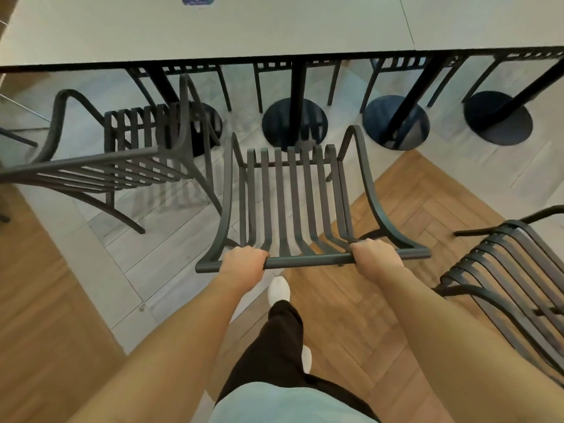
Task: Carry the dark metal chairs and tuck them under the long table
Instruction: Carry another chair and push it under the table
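Dark metal slatted chair [293, 203] with curved arms faces the long pale table [213, 29], in front of its black edge and round pedestal bases [294, 123]. My left hand [244, 262] and right hand [374, 254] both curl tightly round its top back rail. A matching chair [122, 154] stands just to its left, another [512, 270] at right.

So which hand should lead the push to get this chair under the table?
Probably neither alone. The left hand and right hand grip the chair's top rail about evenly, and it faces the table squarely. Push with both.
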### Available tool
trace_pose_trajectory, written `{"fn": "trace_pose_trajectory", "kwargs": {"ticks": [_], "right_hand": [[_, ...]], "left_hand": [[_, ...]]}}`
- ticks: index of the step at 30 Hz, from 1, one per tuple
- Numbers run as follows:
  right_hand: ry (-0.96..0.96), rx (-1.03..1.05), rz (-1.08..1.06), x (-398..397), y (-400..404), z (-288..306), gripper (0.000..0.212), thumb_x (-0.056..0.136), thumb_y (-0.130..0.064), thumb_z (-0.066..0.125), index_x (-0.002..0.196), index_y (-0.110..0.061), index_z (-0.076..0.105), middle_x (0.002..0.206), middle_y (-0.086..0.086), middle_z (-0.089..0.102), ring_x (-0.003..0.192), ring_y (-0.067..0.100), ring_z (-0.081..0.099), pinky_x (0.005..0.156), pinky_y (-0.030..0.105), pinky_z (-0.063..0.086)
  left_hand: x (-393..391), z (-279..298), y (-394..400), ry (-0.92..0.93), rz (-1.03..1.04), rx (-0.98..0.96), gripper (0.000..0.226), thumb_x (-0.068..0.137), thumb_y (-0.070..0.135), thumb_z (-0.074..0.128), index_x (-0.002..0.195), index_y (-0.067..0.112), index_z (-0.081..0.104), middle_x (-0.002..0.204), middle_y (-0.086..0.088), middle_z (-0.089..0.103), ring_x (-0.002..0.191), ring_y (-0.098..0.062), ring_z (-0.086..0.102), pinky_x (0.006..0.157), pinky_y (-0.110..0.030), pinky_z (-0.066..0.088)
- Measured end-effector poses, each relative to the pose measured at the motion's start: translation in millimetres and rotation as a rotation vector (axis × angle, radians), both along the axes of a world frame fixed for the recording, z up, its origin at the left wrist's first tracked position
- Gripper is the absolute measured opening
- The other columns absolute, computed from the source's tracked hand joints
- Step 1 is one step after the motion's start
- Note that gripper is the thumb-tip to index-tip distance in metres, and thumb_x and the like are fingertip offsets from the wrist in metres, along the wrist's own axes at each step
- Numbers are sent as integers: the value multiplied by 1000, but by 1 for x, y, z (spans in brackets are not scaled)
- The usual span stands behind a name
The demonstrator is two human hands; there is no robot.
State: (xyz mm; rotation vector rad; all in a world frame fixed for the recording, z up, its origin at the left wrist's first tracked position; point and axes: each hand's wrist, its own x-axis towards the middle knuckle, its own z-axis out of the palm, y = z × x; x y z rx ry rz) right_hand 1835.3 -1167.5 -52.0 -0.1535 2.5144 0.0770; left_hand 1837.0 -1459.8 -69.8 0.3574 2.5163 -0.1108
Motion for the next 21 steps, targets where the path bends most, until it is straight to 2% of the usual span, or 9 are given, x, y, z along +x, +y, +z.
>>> {"fn": "trace_pose_trajectory", "kwargs": {"ticks": [8, 16, 21], "right_hand": [[3, -1, -19, -85, 6, 1, 21, 98, -14, 55, 112, -21, 68, 100, 2, 68, 93, 25, 69, 83, 40, 58], [9, -44, -11, -143, 14, 1, 16, 100, -17, 58, 112, -22, 66, 100, -1, 65, 92, 20, 67, 83, 35, 57], [16, -56, 9, -172, 17, 2, 16, 100, -15, 58, 113, -20, 66, 101, 2, 65, 91, 22, 67, 82, 36, 58]], "left_hand": [[-84, 1, 6, 31, -21, 22, 33, 107, 23, 53, 139, 29, 59, 101, -2, 68, 85, -20, 65, 84, -34, 60], [-140, 1, 14, 17, 19, 13, 30, 107, 24, 53, 134, 31, 61, 102, -2, 69, 89, -22, 67, 83, -35, 60], [-165, 5, 19, 8, 70, 20, 23, 105, 26, 55, 126, 33, 64, 98, 0, 68, 87, -21, 65, 82, -35, 58]]}}
